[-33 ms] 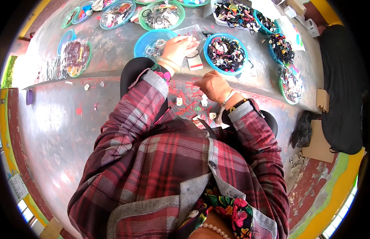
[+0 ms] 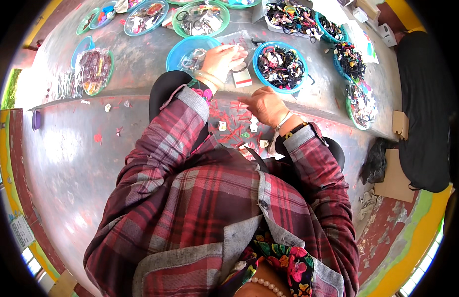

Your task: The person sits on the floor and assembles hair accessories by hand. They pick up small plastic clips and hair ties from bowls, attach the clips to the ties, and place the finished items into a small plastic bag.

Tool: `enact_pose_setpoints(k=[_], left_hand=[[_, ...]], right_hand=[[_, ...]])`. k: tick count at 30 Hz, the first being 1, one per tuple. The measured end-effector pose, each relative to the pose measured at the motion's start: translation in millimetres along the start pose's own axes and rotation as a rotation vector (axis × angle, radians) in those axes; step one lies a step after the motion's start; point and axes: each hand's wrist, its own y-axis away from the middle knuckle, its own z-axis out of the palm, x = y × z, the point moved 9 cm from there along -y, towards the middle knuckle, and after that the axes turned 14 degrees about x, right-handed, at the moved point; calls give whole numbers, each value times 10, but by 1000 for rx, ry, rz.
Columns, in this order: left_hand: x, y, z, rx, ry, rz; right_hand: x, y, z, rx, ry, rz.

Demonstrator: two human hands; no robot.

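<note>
My left hand [image 2: 222, 62] is raised over the right edge of a blue basin [image 2: 173, 55] that holds pale loops. Its fingers are bent together, and a small whitish bit shows at the tips, too small to name. Close under those fingers are a dark band [image 2: 239, 69] and a small red-and-white box [image 2: 242, 78]. Lower and to the right, my right hand [image 2: 267, 107] is closed, thumb and forefinger together and pointing left. Whatever it pinches is hidden. Just beyond it stands a blue basin [image 2: 257, 79] heaped with dark hair ties and colourful charms.
Red scraps [image 2: 232, 118] and small white pieces [image 2: 222, 126] litter the floor between my knees. Several basins line the raised ledge, including a green one [image 2: 224, 25]. A bag of brown pieces [image 2: 93, 67] lies left. Cardboard [image 2: 395, 178] and a black bundle [image 2: 425, 114] are at right.
My right fingertips have shifted slightly up and to the left. My left hand looks the same.
</note>
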Motion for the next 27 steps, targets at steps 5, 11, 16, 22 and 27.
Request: enact_pose_setpoints(k=[5, 11, 16, 22, 27], left_hand=[[31, 15, -3, 6, 13, 7], [9, 1, -12, -4, 8, 5], [-7, 1, -5, -10, -21, 4], [-26, 4, -3, -9, -12, -3], [-42, 26, 4, -30, -8, -1]], right_hand=[[-1, -26, -113, 117, -185, -79], [46, -28, -94, -126, -933, 253], [22, 8, -131, -267, -1222, 391], [341, 186, 427, -183, 148, 158], [619, -33, -55, 162, -405, 445]])
